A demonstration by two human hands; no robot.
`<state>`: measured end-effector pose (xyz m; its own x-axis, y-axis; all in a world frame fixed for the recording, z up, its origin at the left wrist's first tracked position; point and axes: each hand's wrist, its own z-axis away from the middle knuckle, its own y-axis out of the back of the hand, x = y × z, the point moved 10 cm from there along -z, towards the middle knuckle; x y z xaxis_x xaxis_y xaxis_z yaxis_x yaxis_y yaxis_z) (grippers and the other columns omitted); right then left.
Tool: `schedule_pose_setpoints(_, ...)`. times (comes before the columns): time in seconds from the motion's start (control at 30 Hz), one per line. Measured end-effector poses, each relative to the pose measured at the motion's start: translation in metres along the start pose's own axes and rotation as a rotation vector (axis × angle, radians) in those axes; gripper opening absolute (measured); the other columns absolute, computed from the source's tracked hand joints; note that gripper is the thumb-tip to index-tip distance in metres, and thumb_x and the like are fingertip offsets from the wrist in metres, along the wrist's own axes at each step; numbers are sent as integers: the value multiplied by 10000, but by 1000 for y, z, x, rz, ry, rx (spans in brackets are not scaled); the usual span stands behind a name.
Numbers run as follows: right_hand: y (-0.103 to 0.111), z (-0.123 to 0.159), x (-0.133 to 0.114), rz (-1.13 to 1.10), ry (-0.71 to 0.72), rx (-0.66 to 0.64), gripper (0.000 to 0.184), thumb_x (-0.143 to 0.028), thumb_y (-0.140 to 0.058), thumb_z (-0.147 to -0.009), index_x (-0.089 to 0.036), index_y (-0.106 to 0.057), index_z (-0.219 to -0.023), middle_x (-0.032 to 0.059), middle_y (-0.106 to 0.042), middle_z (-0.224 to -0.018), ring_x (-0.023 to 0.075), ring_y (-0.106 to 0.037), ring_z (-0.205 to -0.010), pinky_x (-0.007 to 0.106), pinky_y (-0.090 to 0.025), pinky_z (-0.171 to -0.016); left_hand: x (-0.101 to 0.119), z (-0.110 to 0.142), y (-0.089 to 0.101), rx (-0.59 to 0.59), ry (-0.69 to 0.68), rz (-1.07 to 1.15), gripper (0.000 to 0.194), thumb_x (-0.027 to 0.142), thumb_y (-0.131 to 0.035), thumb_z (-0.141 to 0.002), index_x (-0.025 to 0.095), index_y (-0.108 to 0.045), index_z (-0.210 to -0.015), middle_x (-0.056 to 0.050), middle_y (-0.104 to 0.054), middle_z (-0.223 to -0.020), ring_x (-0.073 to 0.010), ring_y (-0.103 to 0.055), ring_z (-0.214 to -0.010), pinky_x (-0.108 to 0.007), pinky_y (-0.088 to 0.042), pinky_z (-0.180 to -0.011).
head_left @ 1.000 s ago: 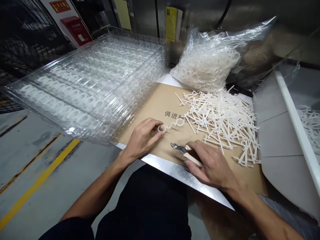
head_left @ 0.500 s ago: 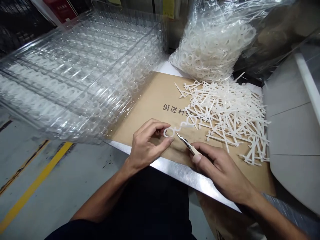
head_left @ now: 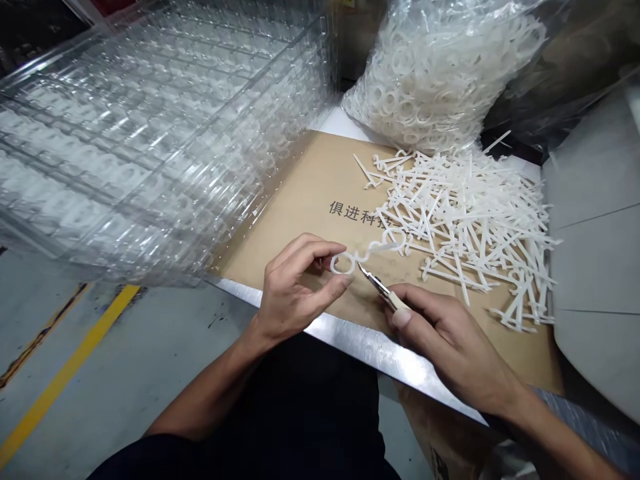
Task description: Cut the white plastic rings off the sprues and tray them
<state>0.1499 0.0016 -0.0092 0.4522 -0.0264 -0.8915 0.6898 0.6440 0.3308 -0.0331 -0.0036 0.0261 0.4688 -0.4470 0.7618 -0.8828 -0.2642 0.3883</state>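
Between the thumb and fingers of my left hand [head_left: 303, 283] is a white plastic ring part [head_left: 344, 263], pinched at its near ring. A thin wavy runner joins that ring to a second ring end up to the right. My right hand [head_left: 440, 333] is closed around a pair of small nippers [head_left: 384, 291] with pale handles. Their metal tip lies close beside the runner, just right of the near ring. Whether the blades touch the plastic I cannot tell. Both hands are above a brown cardboard sheet [head_left: 285, 227] with dark printed characters.
A heap of white plastic sprue sticks [head_left: 465, 220] lies on the cardboard's right. Behind it stands a clear bag [head_left: 415, 100] full of white rings. Stacked clear trays [head_left: 165, 147] holding white parts occupy the left. The table's metal edge [head_left: 380, 353] runs in front of me.
The view has shifted slightly, so the bag and heap appear larger and farther right. Both hands keep their grips; the nippers stay close to the runner.
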Motion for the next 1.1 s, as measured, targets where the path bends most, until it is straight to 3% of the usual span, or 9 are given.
schedule_pose_setpoints(0.2, -1, 0, 2, -6, -11, -6, 326, -425, -480, -1071, -207, -578, -850, -27, -585, -764, 133, -499, -686, 282, -388, -630, 2, 0, -1, -13, -32, 13, 294, 176, -818, -853, 158, -726, -1132, -46, -687, -933, -128, -622, -811, -267, -517, -711)
schedule_pose_setpoints(1.1, -2, -1, 2, 5, 5, 11, 300, -415, -484, -1070, -209, -624, -902, -21, -548, -728, 146, -480, -649, 293, -372, -604, 7, 0, -3, -38, -61, 13, 294, 197, -821, -866, 165, -718, -1140, -52, -710, -925, -144, -668, -833, -276, -546, -711)
